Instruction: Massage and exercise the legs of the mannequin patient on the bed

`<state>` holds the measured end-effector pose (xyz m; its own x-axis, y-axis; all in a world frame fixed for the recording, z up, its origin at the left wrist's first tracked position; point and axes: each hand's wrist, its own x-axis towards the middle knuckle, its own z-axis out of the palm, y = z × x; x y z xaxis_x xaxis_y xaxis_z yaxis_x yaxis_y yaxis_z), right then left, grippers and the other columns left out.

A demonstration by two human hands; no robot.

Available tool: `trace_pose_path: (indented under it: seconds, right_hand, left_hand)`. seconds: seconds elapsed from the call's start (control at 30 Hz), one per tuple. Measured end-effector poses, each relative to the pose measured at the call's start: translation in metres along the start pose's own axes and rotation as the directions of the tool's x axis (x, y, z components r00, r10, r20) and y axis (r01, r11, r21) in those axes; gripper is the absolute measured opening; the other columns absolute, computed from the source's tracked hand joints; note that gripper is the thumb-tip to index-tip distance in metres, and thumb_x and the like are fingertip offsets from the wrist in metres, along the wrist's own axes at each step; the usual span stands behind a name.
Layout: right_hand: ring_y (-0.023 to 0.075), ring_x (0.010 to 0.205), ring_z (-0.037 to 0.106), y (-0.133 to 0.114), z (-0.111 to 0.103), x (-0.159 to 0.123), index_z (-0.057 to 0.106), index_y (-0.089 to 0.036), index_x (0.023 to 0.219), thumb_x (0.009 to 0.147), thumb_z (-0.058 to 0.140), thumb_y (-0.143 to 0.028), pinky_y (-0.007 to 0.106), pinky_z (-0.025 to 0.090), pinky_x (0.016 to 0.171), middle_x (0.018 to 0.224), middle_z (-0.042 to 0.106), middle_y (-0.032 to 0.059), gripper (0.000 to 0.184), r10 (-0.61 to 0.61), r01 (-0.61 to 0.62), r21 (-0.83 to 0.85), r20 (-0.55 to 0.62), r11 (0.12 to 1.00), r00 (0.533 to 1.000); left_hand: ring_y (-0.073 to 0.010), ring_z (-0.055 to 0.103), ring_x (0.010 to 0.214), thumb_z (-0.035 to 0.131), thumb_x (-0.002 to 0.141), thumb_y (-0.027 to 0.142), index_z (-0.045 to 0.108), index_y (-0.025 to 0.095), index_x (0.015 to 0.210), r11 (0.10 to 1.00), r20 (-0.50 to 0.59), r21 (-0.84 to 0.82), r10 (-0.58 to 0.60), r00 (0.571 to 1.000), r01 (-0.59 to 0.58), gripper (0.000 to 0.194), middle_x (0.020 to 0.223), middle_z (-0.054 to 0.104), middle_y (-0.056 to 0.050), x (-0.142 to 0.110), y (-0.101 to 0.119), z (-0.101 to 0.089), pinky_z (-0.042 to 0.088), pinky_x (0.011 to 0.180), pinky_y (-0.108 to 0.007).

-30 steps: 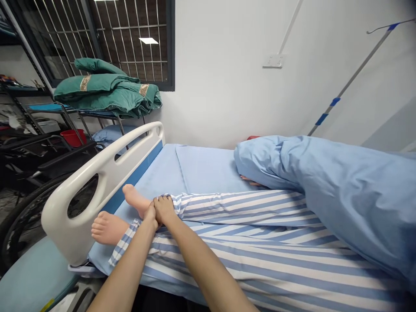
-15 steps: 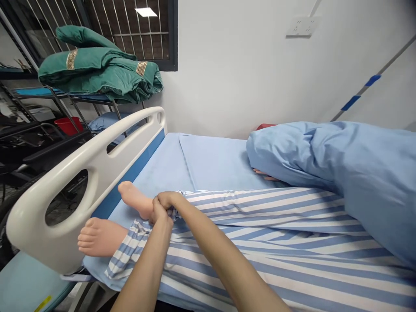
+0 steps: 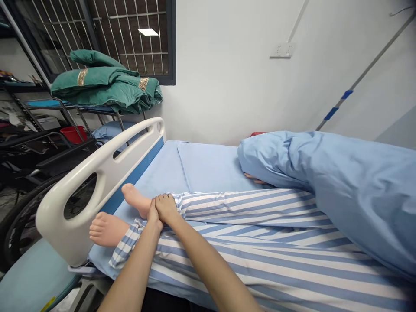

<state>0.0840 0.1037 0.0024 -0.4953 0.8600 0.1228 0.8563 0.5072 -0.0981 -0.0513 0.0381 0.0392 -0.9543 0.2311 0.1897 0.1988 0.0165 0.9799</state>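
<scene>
A manikin lies on a hospital bed in blue-and-white striped trousers, its two bare feet pointing at the white footboard. My left hand and my right hand meet at the far leg's ankle, both closed on the trouser cuff. The nearer foot sticks out of its own cuff just left of my left forearm. A light blue quilt covers the manikin's upper body at the right.
Green folded bedding lies on a metal rack behind the footboard, with a red basin below it. A wheelchair wheel stands at the left. A drip pole leans along the white wall at the right.
The view dipped and came back up. My hands stayed together at the ankle, curling over the cuff half a second ago and now resting flatter on it.
</scene>
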Motion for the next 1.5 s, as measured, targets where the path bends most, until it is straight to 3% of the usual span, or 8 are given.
trace_pose_path:
  seconds: [0.1, 0.23, 0.43, 0.7, 0.9, 1.07, 1.2, 1.5]
  right_hand:
    - [0.0256, 0.100, 0.051, -0.004, -0.002, -0.003, 0.053, -0.011, 0.106, 0.080, 0.047, -0.022, 0.037, 0.034, 0.086, 0.106, 0.059, 0.0149, 0.029, 0.004, -0.004, 0.003, 0.010, 1.000, 1.000]
    - [0.0266, 0.097, 0.054, -0.003, -0.005, 0.000, 0.052, -0.011, 0.108, 0.072, 0.056, -0.026, 0.039, 0.035, 0.088, 0.106, 0.060, 0.0150, 0.039, 0.019, -0.019, 0.017, 0.045, 1.000, 0.999]
    - [0.0263, 0.091, 0.061, 0.009, -0.008, 0.023, 0.055, -0.015, 0.109, 0.072, 0.053, -0.024, 0.039, 0.044, 0.078, 0.103, 0.065, 0.0126, 0.038, 0.012, -0.032, 0.070, 0.269, 0.997, 0.963]
    - [0.0190, 0.070, 0.065, 0.026, 0.014, 0.062, 0.068, -0.017, 0.077, 0.053, 0.064, -0.018, 0.024, 0.046, 0.057, 0.082, 0.071, 0.0064, 0.024, -0.121, 0.050, 0.150, 0.513, 0.987, 0.850]
    - [0.0251, 0.078, 0.063, 0.023, 0.009, 0.045, 0.064, -0.018, 0.092, 0.064, 0.059, -0.022, 0.032, 0.045, 0.061, 0.095, 0.068, 0.0091, 0.029, -0.088, 0.053, 0.096, 0.409, 0.994, 0.908]
    - [0.0247, 0.088, 0.059, 0.009, 0.003, 0.015, 0.054, -0.016, 0.108, 0.082, 0.042, -0.022, 0.036, 0.041, 0.072, 0.102, 0.064, 0.0116, 0.030, -0.034, 0.032, 0.013, 0.120, 0.999, 0.992]
    - [0.0253, 0.097, 0.053, -0.004, 0.006, 0.002, 0.053, -0.016, 0.107, 0.085, 0.039, -0.022, 0.038, 0.037, 0.081, 0.106, 0.059, 0.0127, 0.026, 0.027, -0.028, -0.051, -0.022, 0.998, 0.999]
    - [0.0261, 0.091, 0.060, 0.000, -0.008, 0.015, 0.053, -0.015, 0.107, 0.070, 0.057, -0.028, 0.039, 0.041, 0.081, 0.100, 0.065, 0.0117, 0.040, 0.060, -0.064, 0.016, 0.176, 0.998, 0.983]
  left_hand:
    - [-0.0206, 0.051, 0.078, 0.031, 0.083, 0.041, 0.022, 0.018, 0.057, 0.987, -0.009, -0.126, 0.095, 0.995, -0.095, 0.036, 0.058, 0.023, -0.001, 0.001, -0.004, 0.000, 0.032, 0.051, -0.030]
    - [-0.0285, 0.048, 0.102, 0.010, 0.086, 0.041, 0.017, 0.020, 0.057, 0.946, -0.018, 0.254, 0.215, 0.976, -0.204, 0.037, 0.064, 0.041, -0.007, 0.005, -0.015, 0.005, 0.036, 0.068, -0.047]
    - [-0.0358, 0.042, 0.114, -0.005, 0.085, 0.035, 0.049, 0.024, 0.084, 0.843, 0.021, 0.516, 0.168, 0.986, -0.154, 0.056, 0.099, 0.056, -0.013, 0.009, -0.022, 0.011, 0.034, 0.082, -0.063]
    - [-0.0341, 0.037, 0.120, -0.018, 0.082, 0.038, 0.047, 0.023, 0.106, 0.759, 0.021, 0.645, 0.102, 0.995, -0.091, 0.071, 0.116, 0.050, -0.013, 0.013, -0.033, 0.016, 0.034, 0.093, -0.059]
    - [-0.0339, 0.035, 0.123, -0.011, 0.083, 0.045, 0.050, 0.027, 0.098, 0.861, -0.027, 0.505, 0.083, 0.996, -0.058, 0.066, 0.116, 0.052, -0.009, 0.014, -0.037, 0.017, 0.027, 0.098, -0.061]
    - [-0.0343, 0.039, 0.119, -0.008, 0.086, 0.036, 0.051, 0.023, 0.100, 0.836, 0.010, 0.541, 0.103, 0.995, -0.092, 0.063, 0.114, 0.054, -0.011, 0.013, -0.033, 0.015, 0.032, 0.092, -0.061]
    - [-0.0347, 0.043, 0.114, -0.004, 0.087, 0.030, 0.051, 0.020, 0.092, 0.824, 0.032, 0.545, 0.164, 0.986, -0.154, 0.056, 0.104, 0.055, -0.014, 0.013, -0.030, 0.014, 0.036, 0.086, -0.062]
    - [-0.0358, 0.045, 0.111, -0.007, 0.085, 0.027, 0.045, 0.025, 0.082, 0.758, 0.084, 0.617, 0.205, 0.975, -0.212, 0.051, 0.097, 0.053, -0.015, 0.012, -0.026, 0.009, 0.040, 0.082, -0.061]
